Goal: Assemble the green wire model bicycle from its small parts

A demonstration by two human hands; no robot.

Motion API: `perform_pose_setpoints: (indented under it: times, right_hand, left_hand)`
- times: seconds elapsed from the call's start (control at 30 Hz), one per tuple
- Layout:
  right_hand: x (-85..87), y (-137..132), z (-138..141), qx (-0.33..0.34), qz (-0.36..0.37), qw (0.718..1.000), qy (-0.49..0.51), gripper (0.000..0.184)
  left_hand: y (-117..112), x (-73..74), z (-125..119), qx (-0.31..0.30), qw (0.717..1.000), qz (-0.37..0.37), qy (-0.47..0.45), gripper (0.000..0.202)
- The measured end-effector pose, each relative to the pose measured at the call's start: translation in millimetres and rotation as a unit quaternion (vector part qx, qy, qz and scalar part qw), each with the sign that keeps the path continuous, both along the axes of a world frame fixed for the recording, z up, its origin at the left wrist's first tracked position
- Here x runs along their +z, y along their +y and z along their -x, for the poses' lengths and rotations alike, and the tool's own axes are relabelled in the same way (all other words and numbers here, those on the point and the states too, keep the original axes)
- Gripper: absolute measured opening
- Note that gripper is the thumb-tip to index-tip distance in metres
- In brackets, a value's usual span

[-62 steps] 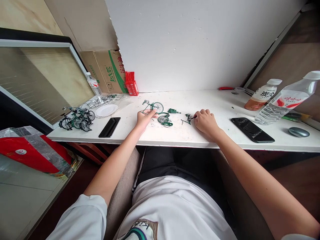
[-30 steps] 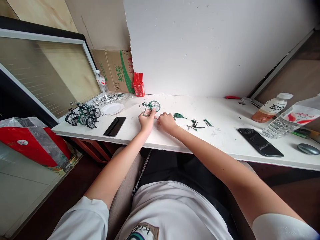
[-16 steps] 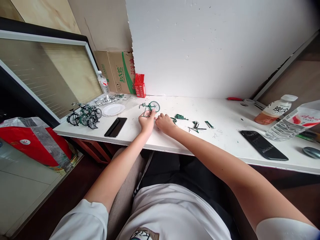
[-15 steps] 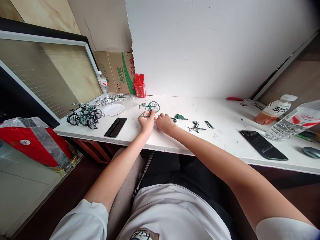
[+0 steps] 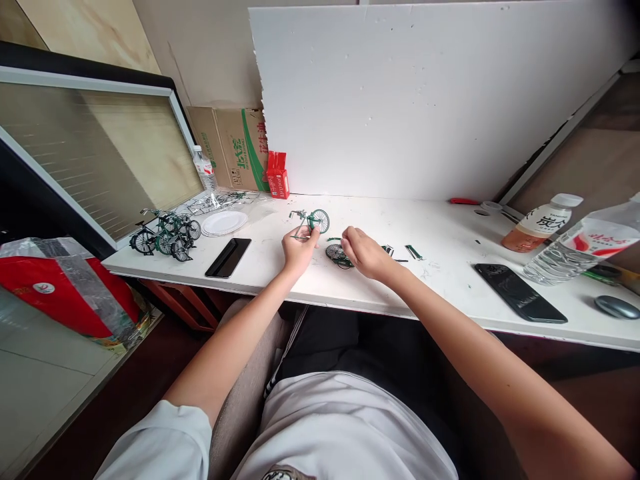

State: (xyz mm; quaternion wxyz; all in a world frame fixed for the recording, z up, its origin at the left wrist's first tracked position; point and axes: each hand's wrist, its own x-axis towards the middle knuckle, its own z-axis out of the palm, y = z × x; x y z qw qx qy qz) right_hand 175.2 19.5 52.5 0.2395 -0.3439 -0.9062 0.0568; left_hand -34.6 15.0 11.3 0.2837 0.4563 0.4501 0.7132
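Note:
My left hand (image 5: 299, 249) pinches the frame of a small green model bicycle (image 5: 313, 219), lifted a little above the white table (image 5: 450, 227). My right hand (image 5: 367, 252) is closed in a pinch beside it; what its fingers hold is too small to name. A loose green wheel part (image 5: 336, 253) lies on the table between the two hands. More small green pieces (image 5: 413, 251) lie just right of my right hand.
Several finished green model bicycles (image 5: 163, 233) stand at the table's left end, near a white plate (image 5: 225, 222) and a black phone (image 5: 229, 257). Another black phone (image 5: 519, 301), two bottles (image 5: 541, 221) and a grey mouse (image 5: 617, 307) sit at the right. A white foam board (image 5: 425, 93) backs the table.
My left hand has lifted the model bicycle slightly and shifted right. My right hand drew back to the right, uncovering the wheel part on the table.

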Motion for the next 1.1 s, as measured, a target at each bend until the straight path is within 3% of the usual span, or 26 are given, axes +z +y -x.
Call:
perform_pose_setpoints:
  times: [0.2, 0.43, 0.7, 1.1]
  right_hand:
    - [-25.0, -23.6, -48.1, -0.051, 0.023, 0.988, 0.144, 0.028]
    - [-38.1, -34.1, -55.3, -0.086, 0.019, 0.951, 0.296, 0.034]
    - [-40.0, -31.8, -51.1, -0.096, 0.101, 0.91, 0.39, 0.031]
    - [-48.1, -25.4, -51.9, -0.097, 0.107, 0.908, 0.392, 0.024]
  left_hand:
    - [-27.7, 7.1, -38.6, -0.093, 0.995, 0.023, 0.023, 0.035]
    - [-40.5, -4.5, -56.0, -0.172, 0.982, 0.054, 0.058, 0.032]
    - [-40.2, -5.1, -55.3, -0.175, 0.979, 0.072, 0.072, 0.034]
    - [-40.2, -8.4, -54.2, -0.173, 0.976, 0.088, 0.096, 0.038]
